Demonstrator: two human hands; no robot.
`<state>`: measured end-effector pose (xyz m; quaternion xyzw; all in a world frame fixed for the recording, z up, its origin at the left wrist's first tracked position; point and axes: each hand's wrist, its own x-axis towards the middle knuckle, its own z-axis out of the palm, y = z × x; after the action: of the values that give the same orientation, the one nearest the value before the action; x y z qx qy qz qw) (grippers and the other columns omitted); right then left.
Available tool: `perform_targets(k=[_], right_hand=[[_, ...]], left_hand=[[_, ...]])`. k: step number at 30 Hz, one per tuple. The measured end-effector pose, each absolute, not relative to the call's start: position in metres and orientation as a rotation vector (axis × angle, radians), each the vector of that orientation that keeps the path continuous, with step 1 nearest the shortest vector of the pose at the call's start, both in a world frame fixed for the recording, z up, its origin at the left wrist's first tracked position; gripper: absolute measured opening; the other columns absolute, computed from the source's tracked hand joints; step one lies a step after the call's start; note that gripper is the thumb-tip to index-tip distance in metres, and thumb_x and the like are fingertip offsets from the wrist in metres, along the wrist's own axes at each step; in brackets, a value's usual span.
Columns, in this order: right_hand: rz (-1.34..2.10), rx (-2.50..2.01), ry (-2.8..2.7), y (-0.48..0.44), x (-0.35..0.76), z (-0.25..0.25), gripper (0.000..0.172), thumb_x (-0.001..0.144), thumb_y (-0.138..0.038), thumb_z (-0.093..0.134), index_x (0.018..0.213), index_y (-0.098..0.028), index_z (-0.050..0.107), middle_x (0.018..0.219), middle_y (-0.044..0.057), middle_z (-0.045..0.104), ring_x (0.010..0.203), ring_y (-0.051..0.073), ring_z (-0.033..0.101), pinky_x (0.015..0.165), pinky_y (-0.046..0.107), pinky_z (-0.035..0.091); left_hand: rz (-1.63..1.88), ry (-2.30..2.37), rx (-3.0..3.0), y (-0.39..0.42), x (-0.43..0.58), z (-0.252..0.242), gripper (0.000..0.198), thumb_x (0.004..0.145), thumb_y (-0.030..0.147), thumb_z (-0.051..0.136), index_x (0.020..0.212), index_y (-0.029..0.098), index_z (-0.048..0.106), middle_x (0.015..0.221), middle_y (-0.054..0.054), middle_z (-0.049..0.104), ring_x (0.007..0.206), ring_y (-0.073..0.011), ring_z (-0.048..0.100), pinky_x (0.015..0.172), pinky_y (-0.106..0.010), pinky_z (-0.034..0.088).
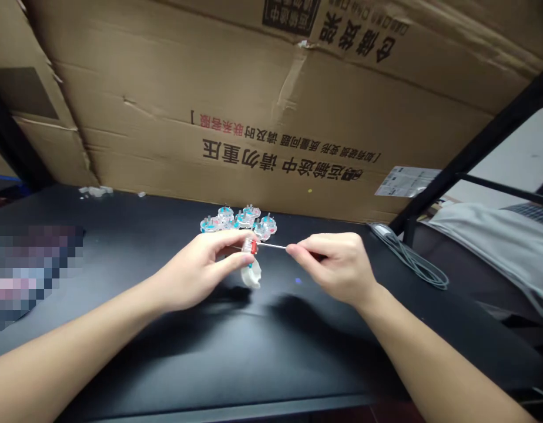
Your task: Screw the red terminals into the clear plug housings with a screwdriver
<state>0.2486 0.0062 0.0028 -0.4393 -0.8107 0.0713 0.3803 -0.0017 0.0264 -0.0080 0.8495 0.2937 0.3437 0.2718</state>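
Near the middle of the view, my left hand [210, 264] pinches a small clear and red part [251, 245] between thumb and fingers. A white curved piece [252, 275] hangs just below that part, beside my thumb. My right hand [333, 261] is closed on a thin metal rod [272, 245], whose far end meets the red part; the end inside my fist is hidden. Just beyond my left hand, several clear round pieces with blue and pink bits and upright pins [244, 220] sit in a cluster.
Behind the black table [236, 376] stands a large cardboard sheet [166, 88]. A coiled grey cable [412, 258] lies at the right, near a black metal frame [465, 147] and grey cloth [487, 235]. Small clear bits [96, 191] lie at the back left; a blurred-out object [24, 276] is at the left.
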Motion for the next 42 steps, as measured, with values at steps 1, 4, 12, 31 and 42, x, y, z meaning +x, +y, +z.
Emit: perform_targets(k=[1, 4, 12, 31, 42], right_hand=[[0.403, -1.165, -2.072, 0.008, 0.249, 0.001, 0.046, 0.092, -0.045, 0.057, 0.056, -0.016, 0.061, 0.048, -0.003, 0.042, 0.046, 0.008, 0.033, 0.048, 0.026, 0.025], [1.093, -1.221, -2.009, 0.014, 0.248, -0.003, 0.057, 0.092, -0.060, 0.051, 0.054, -0.018, 0.053, 0.044, -0.006, 0.032, 0.041, 0.007, 0.025, 0.043, 0.025, 0.020], [-0.101, -1.091, -1.992, 0.001, 0.246, 0.003, 0.051, 0.089, -0.042, 0.065, 0.046, -0.017, 0.052, 0.044, -0.003, 0.037, 0.045, 0.008, 0.029, 0.048, 0.028, 0.021], [0.479, -0.881, -1.677, 0.003, 0.250, 0.005, 0.027, 0.086, -0.024, 0.071, 0.108, -0.029, 0.055, 0.064, -0.006, 0.056, 0.057, 0.012, 0.052, 0.049, 0.025, 0.037], [0.485, -0.859, -1.657, 0.003, 0.250, 0.002, 0.017, 0.095, -0.032, 0.060, 0.112, -0.030, 0.054, 0.064, -0.005, 0.054, 0.051, 0.011, 0.054, 0.047, 0.027, 0.040]], left_hand=[[0.964, 0.759, 2.381, 0.030, -0.005, -0.010, 0.027, 0.098, 0.033, 0.055, 0.116, 0.019, 0.069, 0.109, -0.007, 0.075, 0.098, -0.0227, 0.068, 0.089, -0.034, 0.054], [1.036, 0.544, 2.653, 0.036, -0.013, -0.014, 0.031, 0.095, 0.025, 0.060, 0.125, 0.020, 0.065, 0.122, -0.011, 0.071, 0.113, -0.0243, 0.064, 0.102, -0.037, 0.048], [0.898, 0.742, 2.016, 0.018, 0.007, -0.005, 0.032, 0.100, 0.041, 0.050, 0.105, 0.018, 0.072, 0.103, -0.007, 0.074, 0.101, -0.0242, 0.068, 0.089, -0.034, 0.054], [1.150, 0.738, 2.213, 0.026, -0.005, -0.015, 0.034, 0.095, 0.035, 0.062, 0.124, 0.018, 0.064, 0.118, -0.007, 0.072, 0.102, -0.0210, 0.070, 0.095, -0.028, 0.052], [1.235, 0.688, 2.151, 0.022, -0.002, -0.015, 0.030, 0.094, 0.031, 0.063, 0.122, 0.017, 0.064, 0.113, -0.005, 0.073, 0.101, -0.0173, 0.069, 0.094, -0.023, 0.051]])
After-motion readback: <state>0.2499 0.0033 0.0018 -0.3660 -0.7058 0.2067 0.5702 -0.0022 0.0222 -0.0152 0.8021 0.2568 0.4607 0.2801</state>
